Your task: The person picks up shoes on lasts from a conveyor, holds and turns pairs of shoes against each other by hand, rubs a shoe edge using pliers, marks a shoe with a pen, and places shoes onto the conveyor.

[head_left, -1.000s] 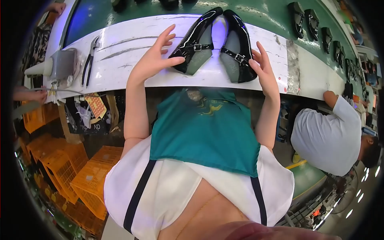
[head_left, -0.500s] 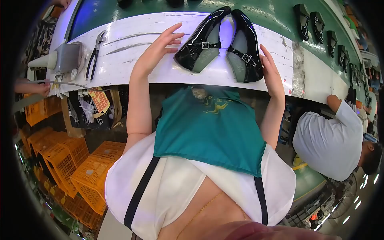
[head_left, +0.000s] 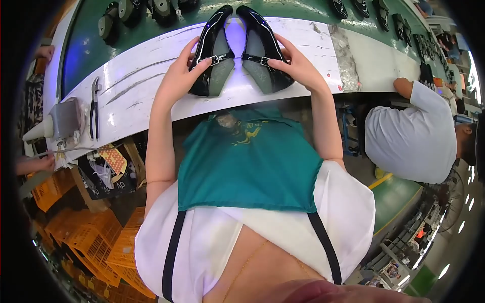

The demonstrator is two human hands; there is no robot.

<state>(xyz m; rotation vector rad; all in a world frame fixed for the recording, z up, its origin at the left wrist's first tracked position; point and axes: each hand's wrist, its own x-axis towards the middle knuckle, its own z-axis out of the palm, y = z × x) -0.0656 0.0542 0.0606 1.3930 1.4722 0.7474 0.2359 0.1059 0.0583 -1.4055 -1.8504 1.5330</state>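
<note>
Two black patent shoes stand toes-up-frame at upper centre on the white bench (head_left: 136, 93): left shoe (head_left: 211, 40) and right shoe (head_left: 260, 38), one pair, slightly apart. Both buckled straps cross the openings and appear fastened; the pair appears assembled, and whether any adjustment remains cannot be determined. Left hand (head_left: 178, 76) and right hand (head_left: 301, 71) each grip one shoe, thumb at the strap, fingers at the outer side. Outward: one pair of pliers (head_left: 94, 108) and one bottle (head_left: 65, 118), left; at least four further shoes (head_left: 107, 24), upper left.
</note>
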